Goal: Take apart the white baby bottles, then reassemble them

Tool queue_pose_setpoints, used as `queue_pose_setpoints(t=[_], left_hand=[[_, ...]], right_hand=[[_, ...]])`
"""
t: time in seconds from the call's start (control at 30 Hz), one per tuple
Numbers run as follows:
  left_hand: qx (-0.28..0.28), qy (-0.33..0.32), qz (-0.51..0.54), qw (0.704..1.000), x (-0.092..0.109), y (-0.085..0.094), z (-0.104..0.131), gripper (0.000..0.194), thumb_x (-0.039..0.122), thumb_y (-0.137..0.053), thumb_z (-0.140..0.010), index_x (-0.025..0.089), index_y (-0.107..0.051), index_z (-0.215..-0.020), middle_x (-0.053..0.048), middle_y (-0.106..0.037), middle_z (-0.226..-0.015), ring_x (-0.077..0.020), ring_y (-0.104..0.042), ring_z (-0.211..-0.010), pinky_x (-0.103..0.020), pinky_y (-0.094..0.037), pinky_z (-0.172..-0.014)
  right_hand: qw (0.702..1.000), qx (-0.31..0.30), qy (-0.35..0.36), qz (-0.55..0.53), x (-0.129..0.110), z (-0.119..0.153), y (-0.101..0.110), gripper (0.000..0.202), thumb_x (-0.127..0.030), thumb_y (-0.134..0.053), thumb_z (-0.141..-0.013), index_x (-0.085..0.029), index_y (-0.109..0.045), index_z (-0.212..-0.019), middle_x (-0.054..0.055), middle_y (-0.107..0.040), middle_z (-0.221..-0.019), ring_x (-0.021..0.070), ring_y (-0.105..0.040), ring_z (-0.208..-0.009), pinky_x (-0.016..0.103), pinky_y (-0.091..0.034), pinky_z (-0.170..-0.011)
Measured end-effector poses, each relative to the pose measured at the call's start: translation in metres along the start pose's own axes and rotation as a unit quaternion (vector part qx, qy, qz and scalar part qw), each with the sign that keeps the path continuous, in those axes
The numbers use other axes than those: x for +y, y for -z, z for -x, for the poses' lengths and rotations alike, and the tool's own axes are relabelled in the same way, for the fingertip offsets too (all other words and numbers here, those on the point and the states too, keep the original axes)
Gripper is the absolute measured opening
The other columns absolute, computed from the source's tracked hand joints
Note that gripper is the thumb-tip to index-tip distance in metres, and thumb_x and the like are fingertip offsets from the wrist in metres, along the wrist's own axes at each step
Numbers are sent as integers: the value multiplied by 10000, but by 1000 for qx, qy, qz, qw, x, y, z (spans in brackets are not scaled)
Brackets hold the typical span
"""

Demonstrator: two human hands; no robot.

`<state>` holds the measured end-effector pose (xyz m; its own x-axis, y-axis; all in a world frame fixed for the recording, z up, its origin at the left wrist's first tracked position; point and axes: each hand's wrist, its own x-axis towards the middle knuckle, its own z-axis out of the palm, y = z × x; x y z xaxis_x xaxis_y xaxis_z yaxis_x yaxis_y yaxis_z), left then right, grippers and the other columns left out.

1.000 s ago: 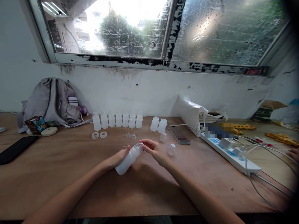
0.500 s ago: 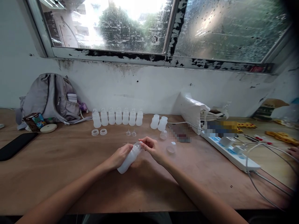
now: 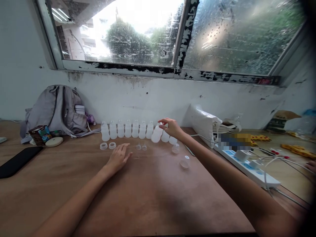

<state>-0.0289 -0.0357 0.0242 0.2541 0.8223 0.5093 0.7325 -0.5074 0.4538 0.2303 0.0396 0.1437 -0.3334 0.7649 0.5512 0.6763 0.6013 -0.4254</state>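
Observation:
My right hand (image 3: 172,127) grips a frosted white baby bottle (image 3: 156,135) near its top, at the right end of a row of several capped baby bottles (image 3: 127,131) along the wall. This bottle leans slightly. Behind my right hand are two bottles without tops (image 3: 165,137), partly hidden. My left hand (image 3: 118,158) rests on the table with its fingers spread, holding nothing. Just beyond it lie two white collar rings (image 3: 112,145), and to its right two clear nipples (image 3: 138,146). Two clear caps (image 3: 175,148) lie under and beside my right forearm.
A grey backpack (image 3: 56,112), a small box (image 3: 40,135), a round tan lid (image 3: 54,141) and a black phone-like slab (image 3: 18,161) are on the left. At right are a white bag (image 3: 203,123) and a power strip (image 3: 256,174) with loose cables. Another person's hand (image 3: 311,165) shows at the right edge.
My right hand has carried the bottle forward from the table's middle to the end of the row. My left hand has let go of it and now lies flat to the left.

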Motion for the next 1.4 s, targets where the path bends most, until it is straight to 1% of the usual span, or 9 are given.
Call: queue_pose_setpoints(t=[0.17,0.33,0.47,0.63,0.8,1.0,1.17,1.3,1.4], left_hand=[[27,43,-232,971,-40,1,-1,472,410,-377,-830,85,-445,-1166,-185,-469,-1199,-301,-420,-1105,-438,-304,-926],[22,101,-303,947,-57,-2,3,535,435,-357,-825,45,-440,-1182,-229,-435,-1239,-338,-354,-1167,-501,-212,-958],[21,104,-322,941,-59,1,5,501,422,-370,-822,46,-482,-1134,-229,-454,-1219,-339,-325,-1188,-513,-180,-968],[26,33,-262,964,-52,7,2,328,356,-398,-825,113,-565,-969,-167,-519,-1130,-309,-374,-1140,-455,-280,-935],[-25,-43,-144,988,-37,4,2,209,332,-467,-789,155,-538,-875,-118,-539,-1047,-256,-456,-1038,-378,-371,-869],[-86,-57,-60,993,-14,0,8,133,296,-431,-806,179,-491,-824,-62,-550,-871,-192,-531,-789,-313,-425,-713],[-62,-75,-4,995,1,-1,10,160,253,-434,-801,191,-478,-942,-60,-535,-933,-194,-524,-861,-324,-429,-768],[-26,-79,15,996,9,-3,11,323,222,-443,-793,194,-425,-1114,-87,-478,-1077,-210,-486,-1005,-348,-407,-867],[-23,-74,27,997,10,-4,11,322,220,-448,-794,198,-446,-1116,-88,-478,-1106,-207,-481,-1035,-346,-397,-895]], right_hand=[[988,24,-83,128,44,-32,-18,229,-161,-536,-730,-157,-627,-940,73,-605,-870,151,-546,-726,266,-408,-694],[983,18,-121,138,72,-42,-46,238,-142,-509,-745,-158,-603,-964,75,-617,-886,157,-552,-764,270,-401,-720],[980,12,-139,145,78,-47,-51,297,-162,-498,-763,-140,-534,-1057,97,-599,-951,170,-547,-824,286,-391,-749],[978,-6,-136,157,81,-51,-50,289,-196,-505,-765,-152,-545,-1048,123,-531,-1055,204,-521,-922,309,-377,-793],[980,-19,-120,157,83,-46,-53,374,-176,-505,-754,-162,-518,-1127,138,-506,-1104,248,-474,-1007,345,-353,-839],[987,8,-88,135,74,-29,-59,510,-130,-487,-747,-161,-387,-1246,147,-523,-1096,279,-426,-1062,397,-321,-877],[994,38,-59,90,50,9,-95,373,-186,-348,-837,-130,-392,-1203,136,-490,-1144,213,-407,-1099,353,-305,-919],[997,-1,-55,47,40,44,-136,434,-318,-503,-769,-123,-441,-1152,141,-535,-1088,231,-484,-1005,363,-372,-841],[999,-29,-41,18,38,54,-151,290,-291,-597,-695,-137,-568,-940,111,-594,-944,227,-520,-920,346,-388,-802]])
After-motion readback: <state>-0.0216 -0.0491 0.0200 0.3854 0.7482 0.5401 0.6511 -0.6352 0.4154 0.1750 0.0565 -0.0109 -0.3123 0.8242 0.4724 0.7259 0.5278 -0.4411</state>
